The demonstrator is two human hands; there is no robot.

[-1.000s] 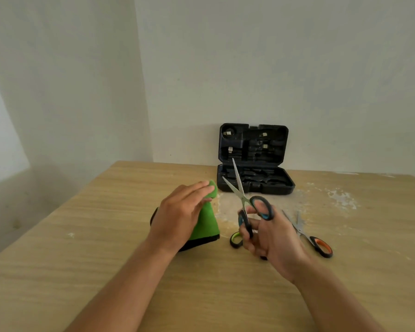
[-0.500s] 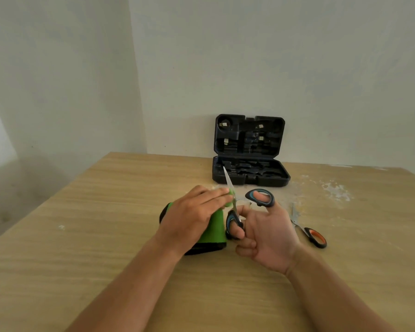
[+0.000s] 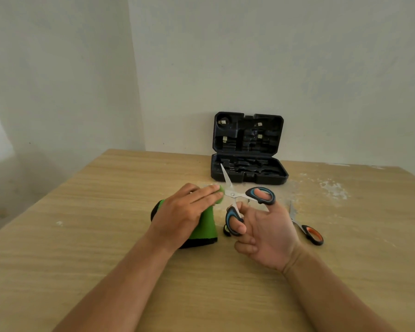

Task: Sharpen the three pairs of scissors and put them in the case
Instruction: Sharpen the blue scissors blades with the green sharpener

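At frame centre, the left hand (image 3: pixel 185 212) lies flat-fingered on the green cone-shaped sharpener (image 3: pixel 205 226); the right hand (image 3: pixel 266 233) grips blue-handled steel scissors (image 3: pixel 240 200), blades spread.

Your left hand (image 3: pixel 185 212) lies over the green sharpener (image 3: pixel 207 227), fingers straight and reaching its tip. Just right of the sharpener, your right hand (image 3: pixel 266 233) holds the blue-handled scissors (image 3: pixel 233 194) with digits through both loops, handles spread (one blade points up and away; the other is hidden by your fingertips). Beyond the sharpener the black case (image 3: pixel 248 174) stands open against the wall. Well right of the sharpener, the orange-handled scissors (image 3: pixel 310 233) lie on the wooden table (image 3: pixel 82 236).
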